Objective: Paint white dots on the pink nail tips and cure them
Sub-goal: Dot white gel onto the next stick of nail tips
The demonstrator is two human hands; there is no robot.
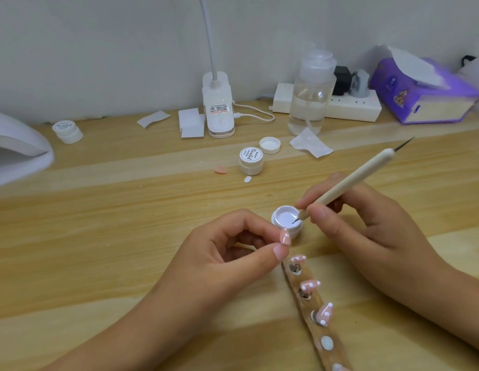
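A pink nail tip (pixel 284 237) is being pinched between the thumb and forefinger of the left hand (pixel 206 253), with the other fingers curled loosely underneath. The tip is glossy pale pink, and a few small raised white dots are showing along its upper edge. It is being held just beside an open jar of white gel (pixel 286 220), near the middle of the wooden table (pixel 99 236).

A dotting pen (pixel 348 180) is being gripped in the right hand (pixel 366 223), thumb and fingers closed round its cream shaft as round a pencil. Its lower metal point is being dipped into the gel, and a second needle point is sticking up at the far end.

Just below the left thumb a brown holder strip (pixel 317 333) is lying on the table. Three more pink tips, each dotted in white, are being carried on it, with pale blank mounts showing farther down.

Beyond the open jar, a closed white jar (pixel 250 160), a loose lid (pixel 270 145) and a stray pink tip (pixel 220 170) are lying. Along the wall a clip lamp (pixel 218 111), a pump bottle (pixel 312 95), a power strip (pixel 350 108) and a purple tissue pack (pixel 420 95) are standing. A white curing lamp (pixel 16 151) is sitting at the left edge.
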